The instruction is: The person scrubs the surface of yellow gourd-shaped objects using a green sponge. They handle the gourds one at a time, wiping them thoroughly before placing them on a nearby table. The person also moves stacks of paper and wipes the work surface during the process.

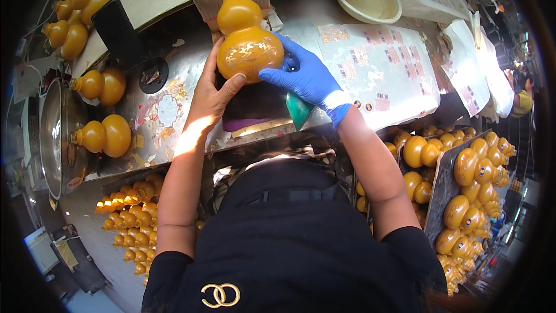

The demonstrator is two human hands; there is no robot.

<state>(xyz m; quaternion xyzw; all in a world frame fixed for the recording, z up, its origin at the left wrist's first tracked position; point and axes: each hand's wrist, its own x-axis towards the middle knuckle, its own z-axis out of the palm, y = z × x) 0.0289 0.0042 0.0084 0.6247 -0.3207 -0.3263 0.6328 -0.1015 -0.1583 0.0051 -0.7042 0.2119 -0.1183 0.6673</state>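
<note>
Between my two hands is a glossy amber gourd-shaped bottle point(239, 14) with faint gold markings on its wide lower bulb. Its neck points away from me, over a grey cloth point(205, 6). My left hand point(215, 90), bare, grips the bulb's left side with the thumb near the base. On the other side, my right hand point(310, 78) in a blue glove clasps the bulb, thumb along its lower right. Beneath the right wrist sits a teal-green object point(299, 110) of unclear kind. Right of it lies a sheet of small labels point(370, 75).
At left stand a black phone-like device point(116, 30) on a round base, two gourd bottles point(113, 86) and a large metal pan point(53, 139). A pale basin point(370, 1) is at the back right. Many gourd bottles point(463, 214) fill racks below right; more point(139, 220) are below left.
</note>
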